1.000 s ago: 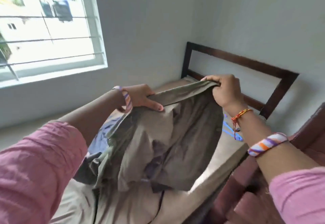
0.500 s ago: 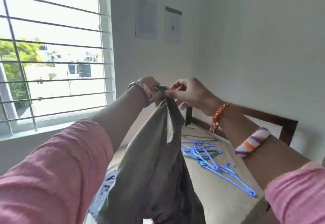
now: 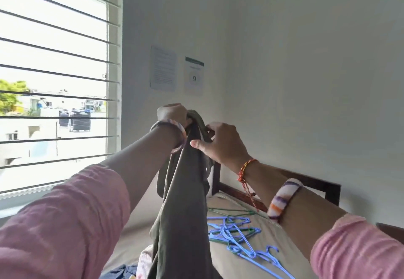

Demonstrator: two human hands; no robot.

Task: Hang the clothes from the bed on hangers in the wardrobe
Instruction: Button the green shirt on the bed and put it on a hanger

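An olive-grey garment hangs down over the bed, held up by its top edge. My left hand grips the bunched top of the garment from the left. My right hand pinches the same top edge just to the right, fingers curled on the cloth. Several blue and green plastic hangers lie in a loose heap on the beige sheet below my right forearm. Other clothes, dark blue and pale, lie on the bed at the bottom. The wardrobe is not in view.
A barred window fills the left side. Two paper notices are stuck on the wall ahead. The bed's dark wooden headboard stands against the right wall.
The garment, first spread wide between both hands low over the bed, has been gathered and lifted. My hands came together at its top edge, and my view tilted upward.
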